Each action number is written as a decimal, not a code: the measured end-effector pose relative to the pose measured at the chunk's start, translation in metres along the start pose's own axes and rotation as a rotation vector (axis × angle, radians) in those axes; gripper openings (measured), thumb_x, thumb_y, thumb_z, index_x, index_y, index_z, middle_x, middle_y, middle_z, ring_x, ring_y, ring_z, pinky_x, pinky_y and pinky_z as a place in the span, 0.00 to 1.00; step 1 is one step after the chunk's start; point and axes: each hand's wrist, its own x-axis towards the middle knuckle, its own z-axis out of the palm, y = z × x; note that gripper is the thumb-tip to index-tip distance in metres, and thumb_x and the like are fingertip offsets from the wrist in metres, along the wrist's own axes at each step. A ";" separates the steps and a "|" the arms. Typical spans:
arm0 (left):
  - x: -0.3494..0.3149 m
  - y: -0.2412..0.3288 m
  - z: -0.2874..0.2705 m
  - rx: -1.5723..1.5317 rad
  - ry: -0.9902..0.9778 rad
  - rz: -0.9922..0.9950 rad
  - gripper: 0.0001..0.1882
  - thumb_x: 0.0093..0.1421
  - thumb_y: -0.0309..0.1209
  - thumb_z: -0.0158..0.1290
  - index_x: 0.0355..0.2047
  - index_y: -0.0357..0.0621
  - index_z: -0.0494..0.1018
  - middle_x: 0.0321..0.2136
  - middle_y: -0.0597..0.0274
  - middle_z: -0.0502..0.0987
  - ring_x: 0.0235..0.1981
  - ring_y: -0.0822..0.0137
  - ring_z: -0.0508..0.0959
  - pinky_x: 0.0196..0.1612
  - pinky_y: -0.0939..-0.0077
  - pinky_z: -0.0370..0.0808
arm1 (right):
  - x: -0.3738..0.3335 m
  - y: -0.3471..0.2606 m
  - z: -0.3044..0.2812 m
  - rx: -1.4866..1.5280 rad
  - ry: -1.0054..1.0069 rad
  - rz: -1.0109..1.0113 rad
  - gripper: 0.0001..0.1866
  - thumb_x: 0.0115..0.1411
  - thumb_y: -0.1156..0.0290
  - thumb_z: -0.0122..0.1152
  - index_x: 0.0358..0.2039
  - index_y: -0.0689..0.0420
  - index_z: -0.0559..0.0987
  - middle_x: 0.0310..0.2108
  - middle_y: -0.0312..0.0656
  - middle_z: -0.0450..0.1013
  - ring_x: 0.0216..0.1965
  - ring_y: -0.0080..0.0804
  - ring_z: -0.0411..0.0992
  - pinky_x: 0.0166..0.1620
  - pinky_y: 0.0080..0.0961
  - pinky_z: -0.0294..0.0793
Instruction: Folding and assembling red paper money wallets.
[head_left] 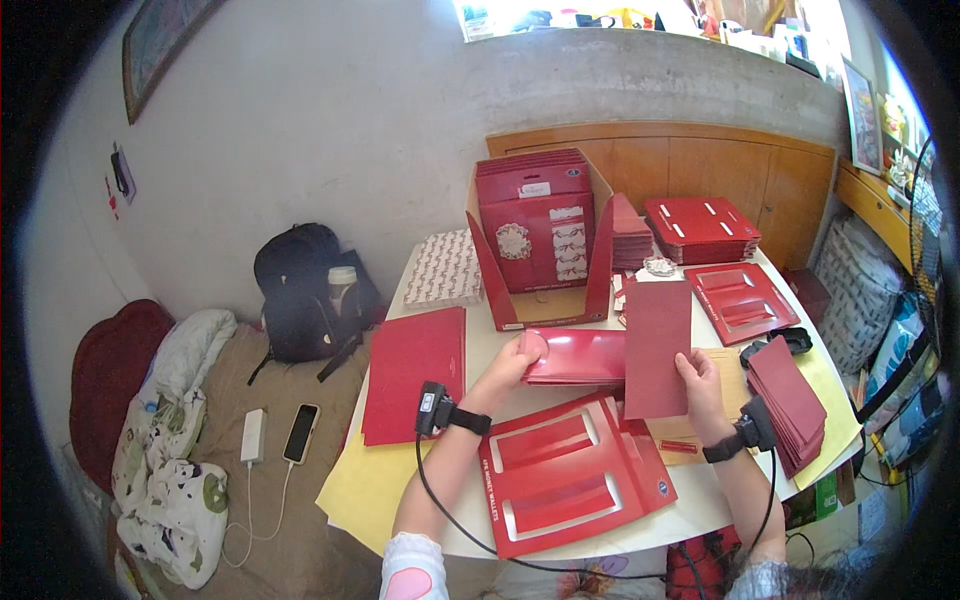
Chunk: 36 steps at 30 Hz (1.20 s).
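Note:
My left hand [508,368] pinches the left end of a glossy red paper wallet [582,352], which lies level above the table. In my right hand [704,385] is a matte dark red envelope [657,340], held upright with the thumb on its front. Its left edge overlaps the wallet's right end; whether one is tucked into the other I cannot tell. Below both hands rests a red card backing [555,478] with two long cut-out slots. Beside my right wrist a fanned pile of dark red envelopes [787,400] lies on the table.
An open red display box [596,270] holding packed wallets stands at the back. Red card sheets [415,375] lie at left, with a patterned stack [442,268] behind. More slotted backings [700,222] are stacked back right. A phone [300,433] and backpack [300,295] rest on the bed.

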 end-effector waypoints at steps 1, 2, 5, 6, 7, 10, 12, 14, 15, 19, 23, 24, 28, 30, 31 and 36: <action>0.002 -0.001 -0.007 -0.057 0.002 -0.076 0.08 0.61 0.28 0.49 0.39 0.39 0.72 0.30 0.68 0.74 0.29 0.76 0.72 0.34 0.81 0.70 | 0.000 -0.002 0.002 -0.017 0.001 -0.026 0.04 0.63 0.73 0.56 0.35 0.59 0.72 0.31 0.32 0.73 0.31 0.15 0.69 0.35 0.15 0.70; 0.004 -0.004 -0.014 -0.116 0.003 -0.151 0.08 0.61 0.28 0.49 0.39 0.38 0.73 0.30 0.68 0.74 0.29 0.76 0.72 0.35 0.79 0.70 | -0.001 -0.005 0.003 -0.035 0.003 -0.053 0.03 0.62 0.73 0.56 0.34 0.58 0.72 0.30 0.31 0.72 0.30 0.14 0.68 0.34 0.15 0.69; 0.011 -0.017 -0.035 0.186 0.057 -0.112 0.16 0.60 0.31 0.50 0.44 0.33 0.70 0.35 0.56 0.75 0.35 0.65 0.75 0.41 0.71 0.72 | -0.002 -0.008 0.010 -0.127 -0.080 -0.184 0.03 0.62 0.76 0.56 0.32 0.57 0.70 0.27 0.28 0.69 0.28 0.12 0.65 0.31 0.13 0.65; 0.008 -0.023 -0.037 0.188 0.064 -0.112 0.16 0.60 0.31 0.50 0.44 0.33 0.70 0.35 0.56 0.75 0.35 0.65 0.75 0.41 0.71 0.72 | -0.005 -0.011 0.014 -0.123 -0.087 -0.184 0.03 0.62 0.76 0.56 0.32 0.57 0.70 0.27 0.28 0.69 0.28 0.12 0.65 0.31 0.13 0.65; 0.004 -0.023 -0.028 0.598 0.265 0.043 0.20 0.59 0.34 0.51 0.47 0.31 0.68 0.39 0.47 0.73 0.41 0.58 0.73 0.45 0.67 0.70 | -0.008 -0.015 0.015 -0.171 -0.105 -0.211 0.03 0.62 0.76 0.56 0.32 0.57 0.70 0.27 0.28 0.69 0.27 0.11 0.65 0.30 0.12 0.64; -0.006 0.007 -0.007 1.148 0.393 0.114 0.33 0.56 0.43 0.54 0.54 0.30 0.62 0.54 0.38 0.62 0.53 0.41 0.65 0.55 0.52 0.65 | -0.009 -0.017 0.011 -0.238 -0.132 -0.238 0.03 0.62 0.77 0.55 0.32 0.57 0.70 0.25 0.27 0.67 0.26 0.10 0.63 0.28 0.11 0.61; -0.009 0.011 -0.003 1.214 0.172 0.554 0.37 0.56 0.47 0.54 0.58 0.32 0.59 0.56 0.38 0.61 0.60 0.40 0.57 0.61 0.47 0.54 | -0.009 -0.017 0.012 -0.247 -0.158 -0.238 0.03 0.62 0.77 0.54 0.32 0.56 0.70 0.24 0.26 0.66 0.25 0.09 0.62 0.28 0.11 0.60; -0.013 0.012 0.001 1.237 0.006 0.534 0.41 0.55 0.50 0.54 0.60 0.35 0.58 0.59 0.40 0.59 0.64 0.41 0.51 0.64 0.44 0.48 | -0.007 -0.015 0.010 -0.261 -0.155 -0.233 0.03 0.62 0.77 0.54 0.32 0.57 0.70 0.24 0.26 0.67 0.26 0.10 0.63 0.28 0.11 0.62; -0.018 0.010 0.005 1.259 -0.069 0.527 0.42 0.54 0.52 0.54 0.61 0.37 0.57 0.60 0.42 0.58 0.65 0.43 0.52 0.65 0.46 0.47 | -0.006 -0.014 0.009 -0.262 -0.156 -0.233 0.03 0.62 0.77 0.54 0.32 0.57 0.70 0.24 0.26 0.67 0.26 0.10 0.63 0.28 0.11 0.62; -0.017 0.006 0.000 1.216 -0.178 0.486 0.42 0.51 0.51 0.59 0.61 0.41 0.59 0.61 0.46 0.59 0.64 0.47 0.55 0.66 0.52 0.48 | -0.003 -0.013 0.008 -0.206 -0.065 -0.203 0.03 0.63 0.76 0.55 0.32 0.57 0.70 0.25 0.27 0.68 0.26 0.10 0.64 0.30 0.11 0.63; -0.015 0.014 -0.004 1.103 -0.226 0.489 0.38 0.50 0.49 0.60 0.57 0.43 0.65 0.58 0.46 0.64 0.61 0.46 0.60 0.64 0.52 0.52 | 0.004 -0.006 0.002 -0.201 -0.028 -0.253 0.04 0.62 0.76 0.56 0.32 0.57 0.70 0.25 0.28 0.69 0.27 0.11 0.64 0.31 0.11 0.63; -0.015 0.015 -0.004 1.103 -0.229 0.488 0.38 0.50 0.49 0.60 0.57 0.43 0.65 0.58 0.46 0.64 0.61 0.46 0.60 0.64 0.52 0.52 | 0.004 -0.005 0.000 -0.200 -0.025 -0.251 0.04 0.62 0.76 0.56 0.32 0.57 0.70 0.25 0.28 0.69 0.27 0.11 0.64 0.31 0.11 0.63; -0.015 0.019 -0.003 1.065 -0.147 0.573 0.25 0.54 0.39 0.58 0.50 0.43 0.72 0.51 0.49 0.72 0.54 0.50 0.69 0.57 0.59 0.64 | 0.008 -0.003 -0.005 -0.218 0.014 -0.213 0.03 0.62 0.76 0.55 0.32 0.58 0.70 0.27 0.29 0.69 0.28 0.12 0.64 0.31 0.12 0.64; -0.014 0.024 -0.001 1.043 -0.119 0.602 0.20 0.55 0.34 0.57 0.48 0.42 0.73 0.47 0.50 0.74 0.50 0.51 0.73 0.54 0.63 0.69 | 0.008 -0.003 -0.006 -0.227 0.040 -0.214 0.03 0.62 0.75 0.55 0.32 0.58 0.70 0.27 0.29 0.69 0.28 0.12 0.65 0.31 0.13 0.65; -0.014 0.027 0.000 1.022 -0.044 0.638 0.15 0.56 0.30 0.56 0.44 0.42 0.75 0.42 0.51 0.76 0.46 0.51 0.75 0.50 0.63 0.71 | 0.008 -0.004 -0.007 -0.188 0.051 -0.196 0.03 0.63 0.75 0.55 0.33 0.58 0.70 0.27 0.30 0.69 0.28 0.13 0.65 0.32 0.13 0.65; -0.014 0.040 0.003 1.016 0.203 0.872 0.06 0.53 0.24 0.56 0.33 0.42 0.76 0.31 0.55 0.79 0.36 0.53 0.78 0.42 0.64 0.73 | 0.009 -0.005 -0.008 -0.164 0.094 -0.171 0.03 0.63 0.75 0.55 0.33 0.59 0.70 0.29 0.31 0.70 0.30 0.14 0.66 0.34 0.14 0.67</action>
